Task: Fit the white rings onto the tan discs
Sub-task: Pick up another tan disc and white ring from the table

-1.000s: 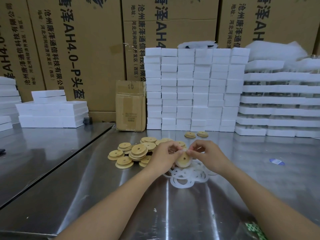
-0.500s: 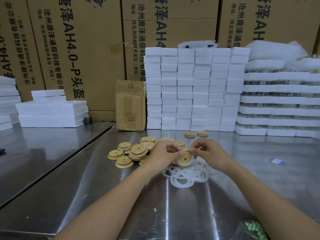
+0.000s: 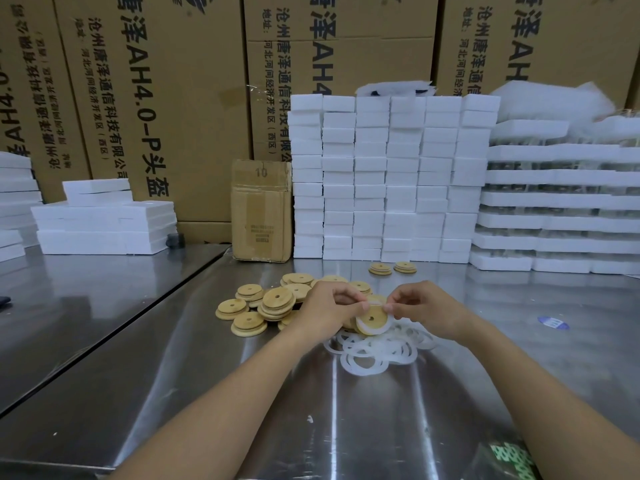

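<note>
Two-handed pinch on one tan disc, held tilted just above the table: left hand curled round its left rim, right hand nipping a white ring at the upper right edge, seemingly seated along the lower right but not yet all the way round. Likely to spring off or twist if stretched unevenly or let go early, then to drop into the loose pile of white rings directly beneath and tangle there. Risk too of nudging the heap of bare tan discs just beside the left wrist and sliding them across the slick steel table.
</note>
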A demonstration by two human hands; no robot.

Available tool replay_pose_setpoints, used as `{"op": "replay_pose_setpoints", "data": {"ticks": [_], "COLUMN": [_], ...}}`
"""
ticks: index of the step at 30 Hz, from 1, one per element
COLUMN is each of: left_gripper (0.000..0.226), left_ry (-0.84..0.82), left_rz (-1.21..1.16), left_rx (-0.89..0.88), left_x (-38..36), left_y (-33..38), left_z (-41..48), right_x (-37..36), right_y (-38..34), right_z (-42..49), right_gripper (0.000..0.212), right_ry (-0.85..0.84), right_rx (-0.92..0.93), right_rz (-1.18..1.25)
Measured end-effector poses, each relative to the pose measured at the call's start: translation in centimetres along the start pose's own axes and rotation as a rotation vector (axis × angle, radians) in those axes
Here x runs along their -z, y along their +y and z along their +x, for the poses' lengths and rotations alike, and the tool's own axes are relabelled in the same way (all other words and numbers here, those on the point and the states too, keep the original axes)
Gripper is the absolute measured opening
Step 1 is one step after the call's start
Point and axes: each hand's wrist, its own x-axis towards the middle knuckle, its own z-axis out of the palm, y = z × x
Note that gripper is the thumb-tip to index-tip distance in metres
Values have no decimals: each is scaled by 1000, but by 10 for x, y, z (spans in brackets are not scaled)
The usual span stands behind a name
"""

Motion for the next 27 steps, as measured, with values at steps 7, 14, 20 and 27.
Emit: {"op": "replay_pose_setpoints", "data": {"ticks": [7, 14, 20, 27], "left_gripper": [15, 14, 11, 10], "left_ry": [-3, -5, -13, -12], "left_rz": [3, 19, 12, 10], "left_rx": [6, 22, 11, -14], "left_x": [3, 4, 2, 0], "left_y": [0, 0, 0, -1], "left_z": [-1, -1, -2, -2], "right_x": [-4, -1, 3, 2], "right_y": [4, 7, 7, 6], "right_z": [1, 0, -2, -5], "right_gripper": [19, 12, 11, 11], "right_ry": [-2, -31, -34, -38], "right_rx": [-28, -32, -71, -84], "right_rz": [23, 15, -44, -113]}}
